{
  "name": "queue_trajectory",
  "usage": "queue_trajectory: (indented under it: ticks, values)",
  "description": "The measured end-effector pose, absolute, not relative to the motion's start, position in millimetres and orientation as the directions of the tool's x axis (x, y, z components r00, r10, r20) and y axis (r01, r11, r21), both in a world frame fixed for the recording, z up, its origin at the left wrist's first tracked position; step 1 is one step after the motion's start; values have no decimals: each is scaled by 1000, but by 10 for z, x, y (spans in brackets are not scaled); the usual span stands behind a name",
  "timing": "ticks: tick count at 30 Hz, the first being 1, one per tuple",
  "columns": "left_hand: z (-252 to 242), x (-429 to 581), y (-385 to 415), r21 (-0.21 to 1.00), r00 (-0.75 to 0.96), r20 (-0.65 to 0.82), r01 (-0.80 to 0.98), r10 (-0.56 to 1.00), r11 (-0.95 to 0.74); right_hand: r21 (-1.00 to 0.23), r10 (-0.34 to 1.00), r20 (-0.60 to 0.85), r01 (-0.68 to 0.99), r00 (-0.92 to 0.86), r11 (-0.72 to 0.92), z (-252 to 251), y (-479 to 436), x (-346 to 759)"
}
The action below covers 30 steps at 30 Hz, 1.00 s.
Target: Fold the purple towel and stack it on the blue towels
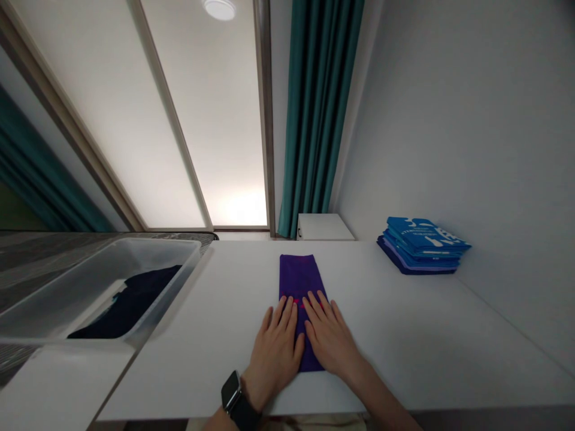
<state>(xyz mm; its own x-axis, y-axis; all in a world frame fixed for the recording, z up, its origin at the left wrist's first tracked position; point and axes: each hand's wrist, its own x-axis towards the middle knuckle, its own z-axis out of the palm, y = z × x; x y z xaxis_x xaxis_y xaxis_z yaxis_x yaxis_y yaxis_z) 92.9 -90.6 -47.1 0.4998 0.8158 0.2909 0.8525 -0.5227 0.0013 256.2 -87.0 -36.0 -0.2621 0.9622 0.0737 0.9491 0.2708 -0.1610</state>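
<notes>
The fingers (286, 314) of both hands are stretched out and released, lying flat. The left hand (275, 350), with a dark watch (232, 390) at its wrist, and the right hand (333, 338) rest on a narrow folded purple cloth (300, 272). This cloth lies on the white table (215, 335), before the person. Farther right, beside the wall (471, 131), sits a pile of mostly blue folded cloths (420, 239); at left, a translucent bin (148, 254) contains dark fabric (135, 302).

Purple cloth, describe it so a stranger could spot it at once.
Find the white table. Near its middle, the left hand and right hand rest flat on a long, narrow purple cloth. Its pinkish-red print sets it apart from the mostly blue stack farther right.
</notes>
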Motion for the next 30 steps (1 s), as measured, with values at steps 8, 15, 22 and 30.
queue_trajectory:
  ticks: [8, 15, 22, 30]
  values:
    - [-372, 783, -904, 38, 573, 256, 799, 778, -601, -295, 963, 52, 917, -265, 268, -340, -860, 2638]
    - [67, 540, -1141, 87, 815, 241, 522, 527, -848, -310, 796, 384, 747, -468, 588, -198, -1241, 2941]
    - [-86, 697, -1135, 24, 822, 239, 527, 517, -849, -73, 693, 375, 725, -616, 684, -277, -1374, 2820]
    - [-167, 703, -1070, 90, 798, 292, 525, 526, -846, -34, 727, 415, 789, -547, 613, -328, -1307, 2736]
